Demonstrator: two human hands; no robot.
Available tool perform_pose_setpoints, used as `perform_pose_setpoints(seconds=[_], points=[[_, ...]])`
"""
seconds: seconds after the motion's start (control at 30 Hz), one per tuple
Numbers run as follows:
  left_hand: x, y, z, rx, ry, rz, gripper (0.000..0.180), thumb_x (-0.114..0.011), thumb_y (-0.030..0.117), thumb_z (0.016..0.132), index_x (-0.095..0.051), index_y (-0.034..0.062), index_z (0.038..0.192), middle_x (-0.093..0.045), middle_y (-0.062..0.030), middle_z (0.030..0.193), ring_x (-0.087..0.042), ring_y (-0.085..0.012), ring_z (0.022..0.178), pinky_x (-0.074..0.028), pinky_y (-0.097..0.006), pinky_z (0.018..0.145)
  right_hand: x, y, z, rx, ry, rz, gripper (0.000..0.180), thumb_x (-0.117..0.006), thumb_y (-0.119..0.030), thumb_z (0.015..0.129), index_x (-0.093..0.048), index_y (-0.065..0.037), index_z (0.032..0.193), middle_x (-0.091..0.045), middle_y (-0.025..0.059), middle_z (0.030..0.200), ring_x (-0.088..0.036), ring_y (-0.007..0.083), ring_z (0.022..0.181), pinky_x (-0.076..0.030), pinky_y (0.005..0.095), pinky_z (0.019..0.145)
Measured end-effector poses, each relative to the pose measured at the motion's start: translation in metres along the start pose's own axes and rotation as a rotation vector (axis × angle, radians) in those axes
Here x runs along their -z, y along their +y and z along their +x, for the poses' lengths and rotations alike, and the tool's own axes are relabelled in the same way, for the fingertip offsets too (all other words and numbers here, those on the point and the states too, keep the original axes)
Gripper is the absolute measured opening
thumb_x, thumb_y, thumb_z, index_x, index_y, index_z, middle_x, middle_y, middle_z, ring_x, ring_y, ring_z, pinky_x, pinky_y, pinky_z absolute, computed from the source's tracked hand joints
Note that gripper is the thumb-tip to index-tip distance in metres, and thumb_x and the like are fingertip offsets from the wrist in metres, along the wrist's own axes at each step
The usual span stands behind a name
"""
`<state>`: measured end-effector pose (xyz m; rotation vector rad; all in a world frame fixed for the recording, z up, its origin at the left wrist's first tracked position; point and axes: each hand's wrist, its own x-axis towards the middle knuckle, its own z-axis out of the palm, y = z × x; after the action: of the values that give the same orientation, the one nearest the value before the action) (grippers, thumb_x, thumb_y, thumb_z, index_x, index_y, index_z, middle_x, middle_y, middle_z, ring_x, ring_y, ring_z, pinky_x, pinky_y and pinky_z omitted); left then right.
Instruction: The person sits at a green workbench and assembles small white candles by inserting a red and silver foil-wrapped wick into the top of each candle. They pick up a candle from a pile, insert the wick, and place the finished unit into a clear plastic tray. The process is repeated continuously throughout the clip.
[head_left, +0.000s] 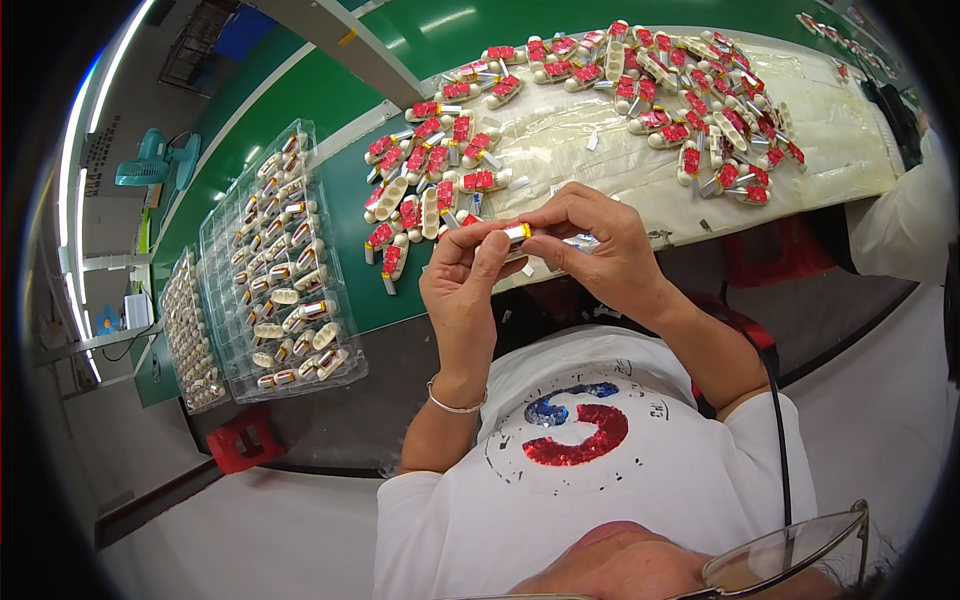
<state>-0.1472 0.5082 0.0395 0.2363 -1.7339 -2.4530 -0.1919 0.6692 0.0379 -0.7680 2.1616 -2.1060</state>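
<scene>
In front of my chest, close to the table's near edge, I hold a small silver battery cell (517, 233) with a yellow end. My left hand (463, 280) pinches it between thumb and fingers. My right hand (605, 250) is closed at its yellow end, thumb and fingertips together. Fingers cover most of the cell, so I cannot tell what else is attached. Just beyond my left hand lies a loose group of white oval parts with red labels and silver cells (437, 160). A bigger heap of the same parts (700, 110) spreads across the table's far right.
A clear plastic tray (345, 300) filled with similar parts stands on the left, with another filled tray (190, 330) beyond it. Yellowish sheeting (560, 135) covers part of the green table (355, 190). A teal fan (150, 160) stands at far left; another person's sleeve (905, 215) shows at right.
</scene>
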Motion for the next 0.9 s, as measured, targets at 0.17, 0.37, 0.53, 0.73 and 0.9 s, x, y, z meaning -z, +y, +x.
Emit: perform_pose_setpoints(seconds=[0.17,0.37,0.53,0.73,0.9], points=[[0.001,-0.002,0.001,-0.010,-0.010,0.009,0.019,-0.064,0.009,0.091,-0.060,-0.0033,0.105,-0.068,-0.0115,0.100,-0.066,-0.0119,0.085,-0.059,-0.027,0.075,0.001,0.003,0.001,-0.028,-0.032,-0.016,0.016,-0.069,-0.003,0.085,-0.066,0.003,0.100,-0.060,0.0070,0.093,-0.063,0.0093,0.078,-0.053,0.0212,0.066],[-0.001,-0.005,0.000,-0.124,-0.034,0.000,0.021,-0.064,0.001,0.090,-0.060,-0.0039,0.109,-0.066,-0.0117,0.108,-0.062,-0.0091,0.094,-0.052,-0.020,0.079,0.002,0.005,0.007,-0.168,-0.054,0.348,0.020,-0.070,-0.008,0.085,-0.065,0.000,0.103,-0.062,0.0032,0.092,-0.064,0.0111,0.087,-0.053,0.0237,0.078],[0.005,-0.006,-0.005,-0.169,-0.097,0.069,0.023,-0.063,-0.002,0.090,-0.062,-0.0021,0.113,-0.065,-0.0063,0.113,-0.056,-0.0014,0.082,-0.047,-0.015,0.072,0.000,0.006,0.006,-0.296,-0.057,0.418,0.021,-0.070,-0.006,0.086,-0.063,0.001,0.105,-0.064,0.0047,0.099,-0.063,0.0110,0.093,-0.051,0.0244,0.083],[0.027,0.000,-0.001,-0.150,-0.209,0.186,0.028,-0.066,0.002,0.088,-0.063,0.0006,0.115,-0.066,-0.0060,0.111,-0.059,-0.0047,0.089,-0.050,-0.020,0.076,-0.011,0.022,0.005,-0.426,-0.055,0.516,0.020,-0.069,-0.005,0.086,-0.062,0.001,0.103,-0.067,0.0083,0.101,-0.064,0.0131,0.093,-0.050,0.0268,0.085],[0.056,0.034,0.009,-0.373,-0.241,0.652,0.030,-0.074,0.008,0.080,-0.068,0.0042,0.109,-0.069,-0.0053,0.104,-0.062,-0.0084,0.081,-0.051,-0.024,0.074,-0.032,0.012,0.020,-0.447,-0.153,0.449,0.026,-0.068,-0.007,0.087,-0.059,0.001,0.109,-0.067,0.0096,0.099,-0.065,0.0142,0.092,-0.051,0.0279,0.085]])
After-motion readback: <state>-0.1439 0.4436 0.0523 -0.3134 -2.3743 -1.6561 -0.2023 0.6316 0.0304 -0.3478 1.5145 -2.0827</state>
